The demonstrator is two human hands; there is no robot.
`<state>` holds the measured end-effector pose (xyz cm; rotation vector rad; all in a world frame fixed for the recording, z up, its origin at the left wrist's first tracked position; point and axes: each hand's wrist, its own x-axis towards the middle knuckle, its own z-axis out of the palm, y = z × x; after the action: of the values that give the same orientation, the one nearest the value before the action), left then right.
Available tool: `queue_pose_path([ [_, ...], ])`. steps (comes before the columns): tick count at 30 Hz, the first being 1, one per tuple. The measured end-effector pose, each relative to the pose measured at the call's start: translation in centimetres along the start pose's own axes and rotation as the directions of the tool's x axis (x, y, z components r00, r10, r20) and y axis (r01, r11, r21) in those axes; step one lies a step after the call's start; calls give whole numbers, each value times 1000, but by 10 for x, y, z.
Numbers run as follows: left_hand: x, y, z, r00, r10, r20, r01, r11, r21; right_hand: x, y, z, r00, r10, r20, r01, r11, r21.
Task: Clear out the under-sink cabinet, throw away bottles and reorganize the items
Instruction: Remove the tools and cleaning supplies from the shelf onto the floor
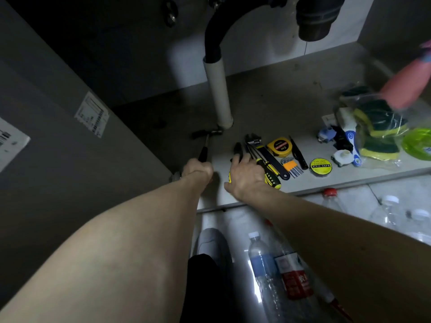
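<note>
My left hand (197, 170) grips the black handle of a hammer (206, 138) whose head lies by the foot of the white drain pipe (218, 94). My right hand (245, 177) rests on yellow-and-black pliers (239, 151) on the cabinet floor (275, 101), its fingers spread over the handles. Beside it lie a wrench (255, 142), a yellow-and-black screwdriver (270, 172), a yellow tape measure (279, 146), hex keys (291, 167) and a roll of PVC tape (321, 166). Empty plastic bottles (277, 269) lie on the tiled floor in front of the cabinet.
At the right of the cabinet floor sit a bag of green-and-yellow sponges (377, 129), a white-and-blue brush (351, 138), a green lid (418, 143) and a pink bottle (405, 82). The open cabinet door (70, 136) stands at the left. A black siphon (314, 17) hangs above.
</note>
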<state>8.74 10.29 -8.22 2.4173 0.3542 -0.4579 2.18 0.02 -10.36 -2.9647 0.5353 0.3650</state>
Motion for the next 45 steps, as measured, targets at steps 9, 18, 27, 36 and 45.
queue_pose_path([
  [9,2,-10,6,996,-92,8,91,962,-257,12,32,-22,987,150,58,-161,918,362],
  [18,-71,21,9,999,28,25,-22,973,-228,-31,99,-74,959,262,111,-266,680,683],
  [27,-178,-1,31,992,102,71,-74,943,-324,-121,176,-99,912,407,54,-352,706,615],
  [36,-274,-46,59,879,453,150,-415,881,-229,-234,254,-109,873,487,31,-394,666,633],
  [45,-298,-64,69,452,696,558,-889,399,223,-359,316,-72,778,605,169,-582,592,557],
])
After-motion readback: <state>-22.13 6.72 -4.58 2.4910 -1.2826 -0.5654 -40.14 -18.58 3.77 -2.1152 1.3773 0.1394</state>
